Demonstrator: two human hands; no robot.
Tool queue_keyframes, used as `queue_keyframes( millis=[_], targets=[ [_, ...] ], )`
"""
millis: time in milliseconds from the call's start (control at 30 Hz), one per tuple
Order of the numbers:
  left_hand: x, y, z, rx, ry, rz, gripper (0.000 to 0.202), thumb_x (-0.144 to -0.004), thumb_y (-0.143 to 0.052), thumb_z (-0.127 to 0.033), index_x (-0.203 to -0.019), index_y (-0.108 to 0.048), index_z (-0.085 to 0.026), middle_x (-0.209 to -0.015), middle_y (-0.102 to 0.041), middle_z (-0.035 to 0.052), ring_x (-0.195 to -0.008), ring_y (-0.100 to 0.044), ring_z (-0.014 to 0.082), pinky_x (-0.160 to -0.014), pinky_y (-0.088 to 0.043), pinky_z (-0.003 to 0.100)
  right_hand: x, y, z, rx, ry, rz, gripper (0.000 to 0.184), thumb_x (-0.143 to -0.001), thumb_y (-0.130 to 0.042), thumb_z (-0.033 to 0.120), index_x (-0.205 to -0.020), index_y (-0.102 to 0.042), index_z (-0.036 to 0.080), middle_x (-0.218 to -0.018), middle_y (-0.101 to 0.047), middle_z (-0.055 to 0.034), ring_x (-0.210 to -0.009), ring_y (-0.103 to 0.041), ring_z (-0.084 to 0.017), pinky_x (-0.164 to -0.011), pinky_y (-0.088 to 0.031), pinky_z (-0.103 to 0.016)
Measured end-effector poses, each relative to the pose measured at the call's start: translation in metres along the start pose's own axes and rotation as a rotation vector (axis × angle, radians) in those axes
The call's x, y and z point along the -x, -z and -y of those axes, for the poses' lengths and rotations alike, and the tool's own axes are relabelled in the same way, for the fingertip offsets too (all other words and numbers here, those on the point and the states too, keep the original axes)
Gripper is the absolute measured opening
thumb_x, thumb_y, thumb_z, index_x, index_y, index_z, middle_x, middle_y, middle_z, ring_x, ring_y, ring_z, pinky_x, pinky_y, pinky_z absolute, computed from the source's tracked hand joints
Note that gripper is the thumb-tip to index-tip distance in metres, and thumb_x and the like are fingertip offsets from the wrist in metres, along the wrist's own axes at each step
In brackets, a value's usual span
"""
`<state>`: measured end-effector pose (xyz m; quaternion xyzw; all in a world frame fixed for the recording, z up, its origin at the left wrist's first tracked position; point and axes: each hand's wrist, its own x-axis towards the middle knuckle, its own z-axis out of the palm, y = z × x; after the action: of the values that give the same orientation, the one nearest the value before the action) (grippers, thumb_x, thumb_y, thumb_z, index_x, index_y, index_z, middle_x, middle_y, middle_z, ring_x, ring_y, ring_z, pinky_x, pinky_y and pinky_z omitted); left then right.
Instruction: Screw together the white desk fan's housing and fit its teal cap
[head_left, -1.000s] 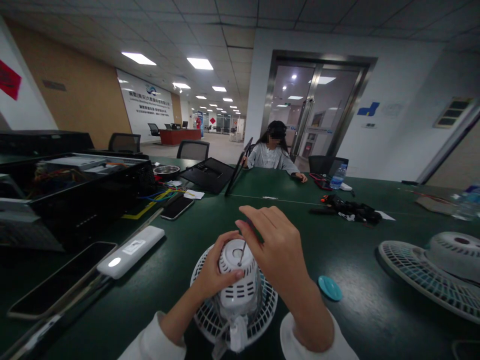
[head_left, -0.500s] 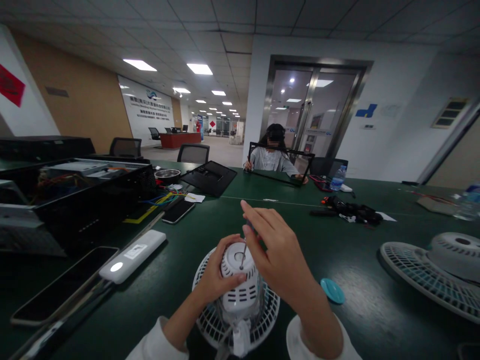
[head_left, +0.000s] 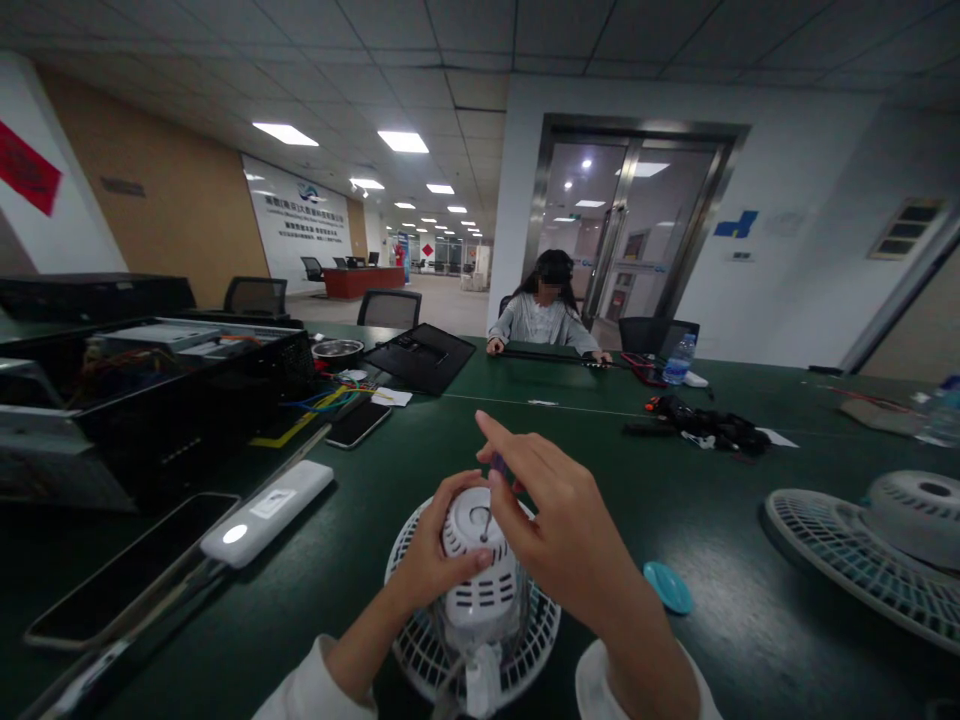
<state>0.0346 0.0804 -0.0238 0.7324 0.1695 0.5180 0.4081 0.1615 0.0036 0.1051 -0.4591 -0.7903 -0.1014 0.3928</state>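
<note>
My left hand (head_left: 439, 530) wraps a white slotted fan motor housing (head_left: 480, 600), which stands on end above its round white fan guard (head_left: 424, 650). A thin screwdriver shaft (head_left: 487, 521) rises from the housing's central hole. My right hand (head_left: 555, 525) pinches the small purple handle (head_left: 497, 463) at the top of that shaft, with its index finger stretched out. The fingers hide most of the handle. A teal plastic disc (head_left: 667, 587) lies to the right of my right hand.
Around me on the green table (head_left: 750, 640) are a second fan (head_left: 847, 550), a white power bank (head_left: 266, 527), phones (head_left: 358, 423), an open computer case (head_left: 150, 395), a black laptop (head_left: 420, 355) and tangled black cables (head_left: 709, 425). A co-worker (head_left: 544, 315) sits opposite.
The co-worker has lowered a thin black frame from upright to nearly flat at the table's far edge. My right index finger has straightened slightly, and the view has shifted a little.
</note>
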Motion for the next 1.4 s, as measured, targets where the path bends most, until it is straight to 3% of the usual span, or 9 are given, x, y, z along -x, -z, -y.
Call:
queue_keyframes(
  millis=[167,367,567,733,967,1133,1267,1400],
  targets=[
    [0.0015,0.0003,0.0038,-0.011,-0.01,-0.019,0.062,-0.068,-0.068,-0.043,-0.122,-0.045,-0.022,-0.119,-0.054,0.0073,-0.11,-0.051,0.0286,-0.095,-0.041,0.041,-0.0011,-0.0009,-0.0017,0.12,-0.001,-0.017,0.03,-0.085,-0.051,0.019,-0.113,-0.059,0.013,-0.084,-0.066,-0.008,-0.076,-0.058,-0.02,-0.068,-0.049,-0.034],
    [0.0014,0.0008,0.0019,-0.008,0.004,0.001,0.065,-0.068,-0.068,-0.045,-0.124,-0.043,-0.022,-0.118,-0.054,0.0071,-0.108,-0.052,0.028,-0.094,-0.042,0.04,-0.0007,0.0024,-0.0005,0.03,0.001,0.039,0.041,-0.087,-0.04,0.012,-0.128,-0.046,0.009,-0.101,-0.065,-0.011,-0.09,-0.058,-0.019,-0.075,-0.051,-0.034],
    [0.0023,-0.0003,0.0031,-0.024,0.009,-0.02,0.065,-0.067,-0.069,-0.046,-0.122,-0.045,-0.021,-0.119,-0.054,0.0079,-0.11,-0.051,0.0289,-0.096,-0.041,0.041,-0.0016,-0.0034,-0.0012,0.103,0.045,-0.094,0.024,-0.088,-0.048,0.025,-0.103,-0.063,0.012,-0.081,-0.067,-0.0081,-0.074,-0.058,-0.019,-0.067,-0.049,-0.033],
    [0.0015,-0.0003,0.0013,-0.018,0.02,-0.001,0.065,-0.068,-0.067,-0.048,-0.122,-0.044,-0.021,-0.119,-0.053,0.0076,-0.11,-0.05,0.0284,-0.096,-0.04,0.041,-0.002,-0.0005,-0.0019,0.007,0.041,-0.056,0.036,-0.09,-0.04,0.017,-0.122,-0.052,0.009,-0.09,-0.066,-0.0088,-0.082,-0.058,-0.017,-0.071,-0.049,-0.03],
    [0.0002,-0.0014,-0.0006,-0.003,0.008,-0.014,0.063,-0.067,-0.068,-0.049,-0.119,-0.047,-0.021,-0.117,-0.054,0.0075,-0.107,-0.052,0.0279,-0.094,-0.041,0.04,-0.0012,-0.0049,-0.0047,0.184,0.041,-0.134,0.028,-0.088,-0.048,0.027,-0.107,-0.062,0.011,-0.073,-0.065,-0.0056,-0.067,-0.057,-0.017,-0.061,-0.046,-0.03],
    [0.0008,0.0001,-0.0013,0.025,0.039,0.015,0.068,-0.067,-0.069,-0.046,-0.123,-0.041,-0.021,-0.117,-0.054,0.0077,-0.108,-0.051,0.027,-0.095,-0.04,0.04,-0.0014,0.0013,-0.0046,0.073,0.041,-0.103,0.033,-0.088,-0.04,0.016,-0.117,-0.056,0.012,-0.091,-0.067,-0.0083,-0.082,-0.06,-0.018,-0.071,-0.049,-0.031],
    [0.0012,0.0003,0.0008,0.0,0.042,0.004,0.065,-0.066,-0.068,-0.047,-0.12,-0.044,-0.02,-0.119,-0.053,0.0079,-0.108,-0.05,0.0274,-0.095,-0.039,0.04,-0.0012,0.0007,-0.0047,0.073,0.086,-0.135,0.026,-0.088,-0.046,0.019,-0.109,-0.06,0.013,-0.084,-0.068,-0.0057,-0.076,-0.06,-0.016,-0.069,-0.049,-0.029],
    [0.0006,-0.0004,-0.0012,0.002,0.062,0.001,0.064,-0.065,-0.068,-0.047,-0.118,-0.045,-0.019,-0.116,-0.054,0.0082,-0.106,-0.052,0.0276,-0.094,-0.04,0.041,-0.0029,-0.005,-0.0058,0.138,0.035,-0.143,0.027,-0.088,-0.049,0.024,-0.106,-0.062,0.01,-0.08,-0.066,-0.0084,-0.076,-0.059,-0.019,-0.067,-0.048,-0.033]
  ],
)
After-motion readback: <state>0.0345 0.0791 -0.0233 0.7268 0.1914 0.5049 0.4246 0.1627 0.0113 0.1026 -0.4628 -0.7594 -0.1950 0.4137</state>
